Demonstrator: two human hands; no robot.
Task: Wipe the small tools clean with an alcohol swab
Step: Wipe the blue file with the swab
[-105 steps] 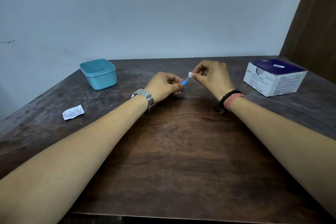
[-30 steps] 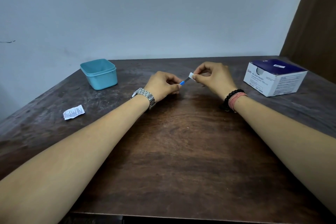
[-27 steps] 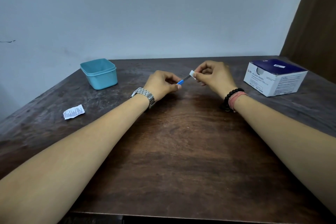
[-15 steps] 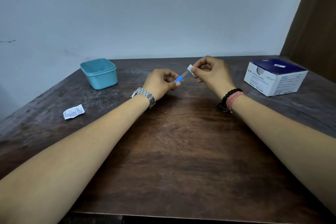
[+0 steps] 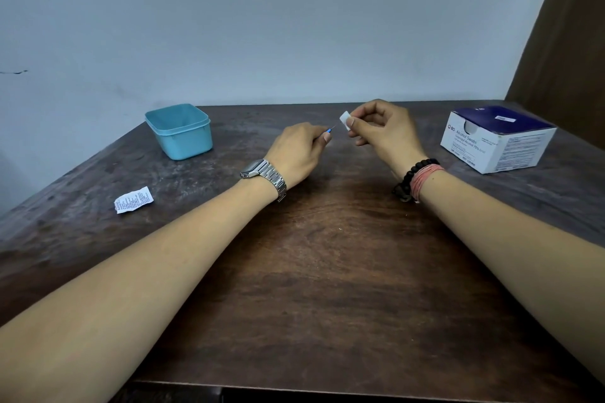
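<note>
Both hands raised above the far middle of the tabletop [image 5: 327, 288], forearms reaching in from the near edge.

Left hand [image 5: 296, 150]: fingers curled tight around a small tool [image 5: 328, 130], thumb and forefinger pinching its blue end. Only the blue tip and a thin dark shaft show; the shaft points up and right toward the other hand. Rest of the tool hidden inside the fist, so what kind it is cannot be told. Metal watch [image 5: 262, 173] on this wrist.

Right hand [image 5: 383, 132]: thumb and forefinger pinch a small white swab [image 5: 344, 116], other fingers loosely curled beneath. Swab held upright, just right of the shaft's tip. Whether tip and swab touch or stand barely apart is hard to judge at this size; they look close to meeting. Black bead bracelet [image 5: 414, 173] and pink bands [image 5: 425, 178] on this wrist.

On the tabletop:
- Teal tub [image 5: 180, 132], far left, open top, near the wall.
- Torn white wrapper [image 5: 133, 199], left, nearer than the tub, lying flat with small print on it.
- Swab box [image 5: 497, 139], far right, white sides and dark blue top, label reads "Alcohol Swabs".

Tabletop dark wood, worn and scuffed toward the far side. Pale wall [image 5: 294, 26] behind; brown panel [image 5: 569, 26] at the far right.
</note>
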